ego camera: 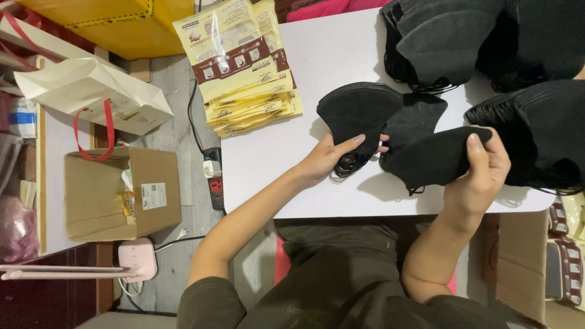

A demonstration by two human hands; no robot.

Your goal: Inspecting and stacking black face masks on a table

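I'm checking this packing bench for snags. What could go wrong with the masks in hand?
The left hand grips a black mask with its ear loops bunched underneath, so they may tangle. The right hand pinches another mask overlapping a third; two might lift together. The pouches overhang the table edge and could slide off.

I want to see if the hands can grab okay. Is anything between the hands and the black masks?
No. The right hand already grips a folded black fabric mask, and the left hand holds another black mask by its bundled ear loops, above the white table.
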